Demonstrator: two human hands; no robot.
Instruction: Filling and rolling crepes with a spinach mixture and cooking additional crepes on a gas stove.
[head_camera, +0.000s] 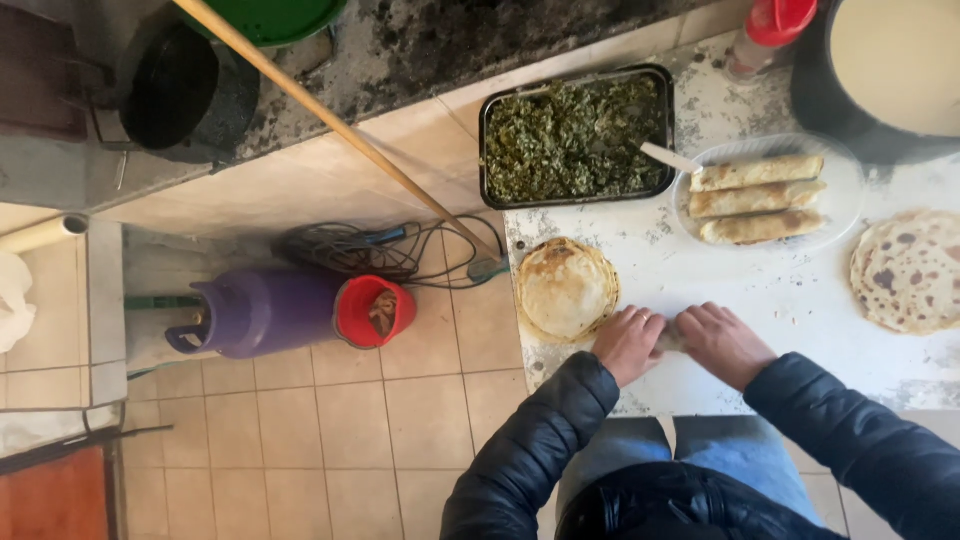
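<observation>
Overhead view of a pancake-filling station, items ordered by size. The white work table (800, 300) is occupying the right half of the view, standing on a beige tiled floor (400, 420). At about 1 o'clock from the hands, a large black pot of pale batter (890, 60) is sitting at the table's far corner. At 11 o'clock, a black rectangular tray of chopped green filling (575, 135) is lying with a white utensil handle (668, 157) resting on its right rim. At 9 o'clock, on the floor, a purple gas cylinder (255, 310) is lying on its side, touching a red container (374, 312). At 3 o'clock, a stack of browned pancakes (908, 270) is sitting near the table's right edge. At 1 o'clock, nearer than the pot, a clear oval plate (845, 190) is holding three rolled pancakes (757, 200). At 10 o'clock, a smaller stack of pancakes (566, 289) is lying just beside the left hand.

The left hand (628, 343) and right hand (722, 342), in dark padded sleeves, are meeting at the table's near edge, both curled down and pressing on a pancake roll (668, 338); only a sliver of it is showing between them.
</observation>
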